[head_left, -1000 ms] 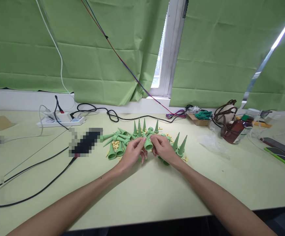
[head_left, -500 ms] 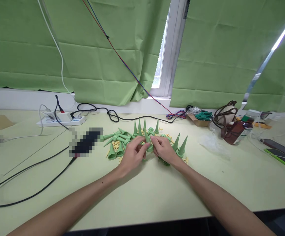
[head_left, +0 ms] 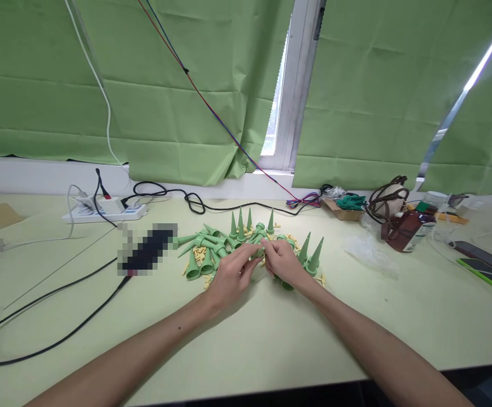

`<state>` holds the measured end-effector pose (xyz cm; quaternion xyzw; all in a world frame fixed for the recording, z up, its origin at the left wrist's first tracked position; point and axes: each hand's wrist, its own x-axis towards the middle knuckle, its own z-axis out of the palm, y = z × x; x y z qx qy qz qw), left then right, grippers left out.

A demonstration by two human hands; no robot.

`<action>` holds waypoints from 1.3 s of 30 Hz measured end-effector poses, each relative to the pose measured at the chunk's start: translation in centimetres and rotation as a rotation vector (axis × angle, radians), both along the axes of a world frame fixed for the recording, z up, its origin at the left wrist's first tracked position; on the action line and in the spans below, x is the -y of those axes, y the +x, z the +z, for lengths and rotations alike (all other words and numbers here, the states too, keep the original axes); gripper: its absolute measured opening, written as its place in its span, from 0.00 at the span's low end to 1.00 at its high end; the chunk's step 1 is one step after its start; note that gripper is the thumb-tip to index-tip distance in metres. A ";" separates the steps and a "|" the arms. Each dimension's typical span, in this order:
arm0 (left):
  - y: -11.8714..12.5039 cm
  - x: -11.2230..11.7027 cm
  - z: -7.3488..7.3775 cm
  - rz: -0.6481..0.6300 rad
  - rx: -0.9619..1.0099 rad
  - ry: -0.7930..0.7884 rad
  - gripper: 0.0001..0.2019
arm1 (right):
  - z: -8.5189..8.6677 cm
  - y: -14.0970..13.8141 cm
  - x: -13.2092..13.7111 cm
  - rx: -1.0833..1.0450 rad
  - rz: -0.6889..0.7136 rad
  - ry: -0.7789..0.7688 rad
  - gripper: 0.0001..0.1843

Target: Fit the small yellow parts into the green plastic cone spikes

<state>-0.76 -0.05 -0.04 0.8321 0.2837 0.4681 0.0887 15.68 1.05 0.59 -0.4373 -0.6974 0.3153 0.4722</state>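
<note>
Left hand (head_left: 233,272) and right hand (head_left: 283,262) pinch a green piece (head_left: 261,252), which a slackened grip could drop into the cone pile (head_left: 217,247).

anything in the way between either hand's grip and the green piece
Nothing visible: the left hand and right hand both have their grip on the green piece, though they hide most of it.

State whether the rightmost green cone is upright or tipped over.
Upright: the rightmost green cone has its wide end down and its narrow tip pointing up.
</note>
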 end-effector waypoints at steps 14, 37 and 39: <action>0.6 0.6 1.2 -0.083 0.154 -0.505 0.06 | 0.3 0.0 0.2 0.056 0.010 0.048 0.29; 0.1 -0.9 2.0 -0.351 0.494 -1.075 0.18 | 0.2 0.2 0.4 0.111 0.003 0.278 0.22; 0.0 -0.9 2.0 -0.374 0.533 -1.131 0.18 | 0.3 0.2 0.4 0.119 0.024 0.296 0.22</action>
